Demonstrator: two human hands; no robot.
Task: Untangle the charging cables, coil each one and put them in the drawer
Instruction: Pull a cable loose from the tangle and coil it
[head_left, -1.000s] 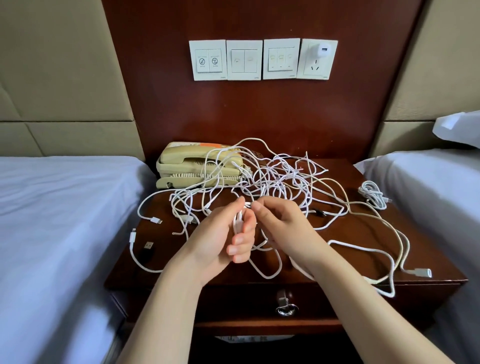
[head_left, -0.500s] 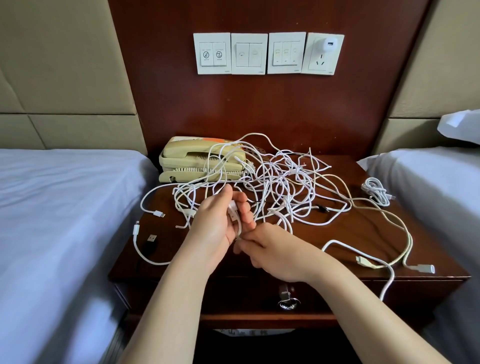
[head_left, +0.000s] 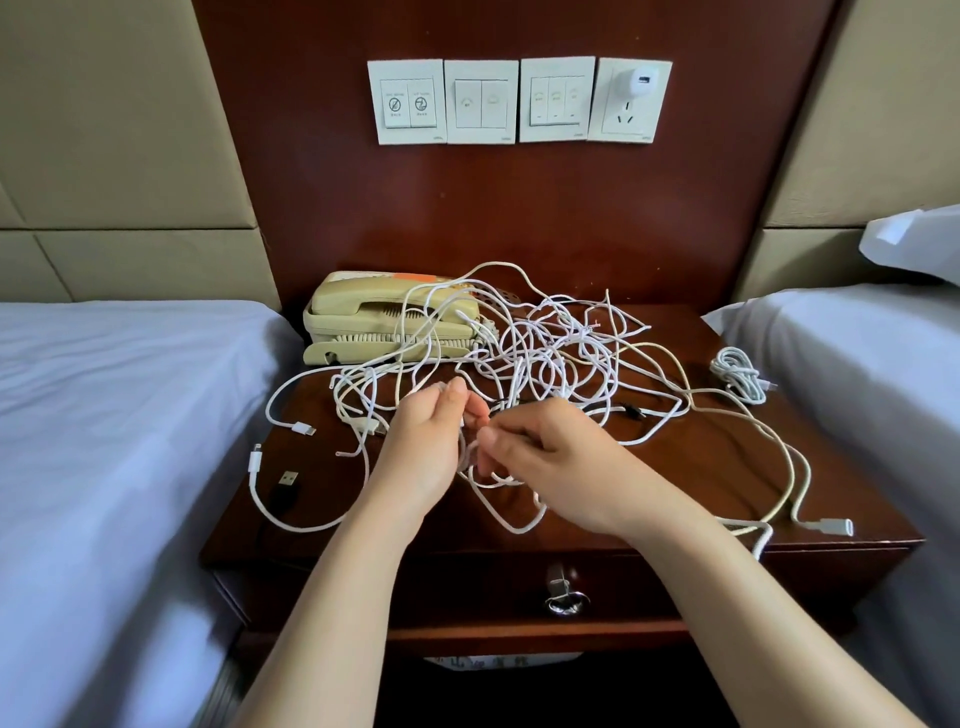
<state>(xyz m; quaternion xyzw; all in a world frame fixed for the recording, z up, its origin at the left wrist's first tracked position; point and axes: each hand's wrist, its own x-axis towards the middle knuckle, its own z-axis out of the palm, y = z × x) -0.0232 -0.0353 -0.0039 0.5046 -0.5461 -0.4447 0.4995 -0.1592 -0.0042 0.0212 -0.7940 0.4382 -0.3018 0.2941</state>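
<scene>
Both hands meet over the front middle of the nightstand (head_left: 691, 467). The left hand (head_left: 421, 441) has its fingers curled and pinches a white cable (head_left: 519, 531). The right hand (head_left: 561, 462) pinches the same cable just beside it, and a loose loop of it hangs toward six o'clock. The other charging cables, one big white tangle (head_left: 545, 353), lie from the hands toward twelve and one o'clock. Some strands are draped over the telephone (head_left: 363, 325) at eleven o'clock.

I judge the main danger is a too strong pull. The held cable runs back into the tangle, so force may tighten the knots instead of opening them. The strands over the telephone could catch the handset and drag it. At four o'clock a connector (head_left: 831, 526) lies at the very edge of the top, and a strand (head_left: 761, 540) beside it already hangs over. A tug may bring that end down to the floor.

The drawer (head_left: 467, 582), at six o'clock under the top, is closed, with its ring pull (head_left: 563, 600) hanging down. What is inside cannot be seen. One coiled cable (head_left: 740, 371) lies on the top at two o'clock, not in the drawer. Both hands are occupied, so one must let go to open the drawer, and then a fresh coil may spring open
</scene>
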